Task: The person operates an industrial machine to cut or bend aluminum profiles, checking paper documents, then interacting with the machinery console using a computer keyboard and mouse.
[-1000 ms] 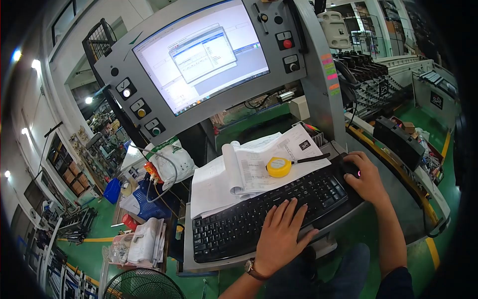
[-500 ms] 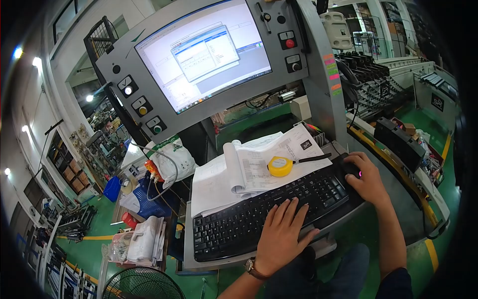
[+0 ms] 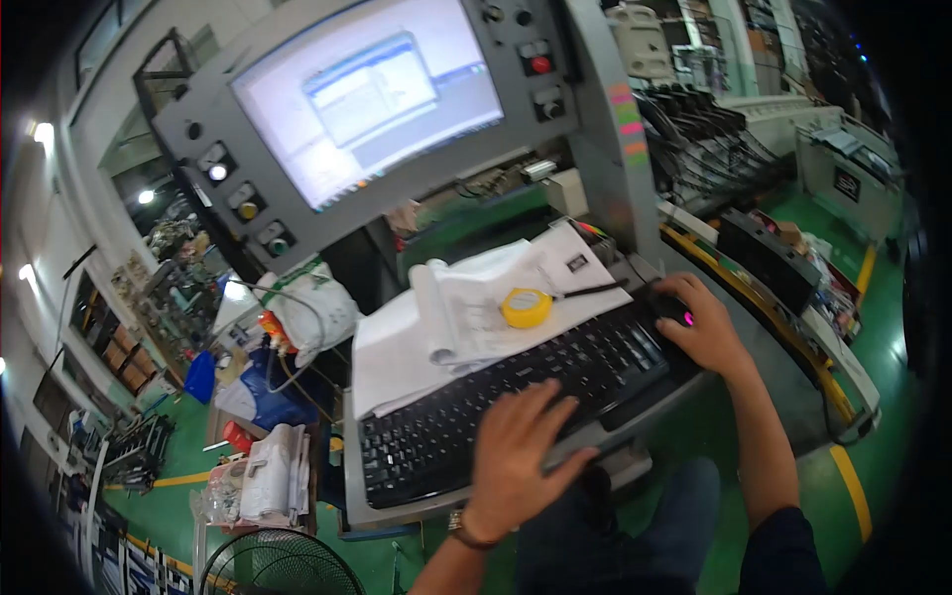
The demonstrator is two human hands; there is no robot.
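My left hand (image 3: 524, 458), a watch on its wrist, is over the front edge of a black keyboard (image 3: 416, 451). Its fingers are spread and hold nothing; blur hides whether they touch the keys. To the right of the keys, my right hand (image 3: 706, 327) is curved over a dark computer mouse (image 3: 670, 310) with a pink light, most of which it covers. A yellow tape measure (image 3: 526, 308) with a black strap lies on printed papers (image 3: 389, 349) behind the keyboard. One sheet there is rolled up.
A machine console with a lit screen (image 3: 372, 94) rises behind the papers. Round buttons, one of them red (image 3: 540, 64), flank the screen. At left are a white bag (image 3: 317, 307), cables and a blue bin (image 3: 198, 377). A fan (image 3: 283, 565) stands at lower left.
The view has shifted, so the scene sits further left and higher, and is blurred. My left hand has moved slightly left over the keyboard. My right hand stays on the mouse.
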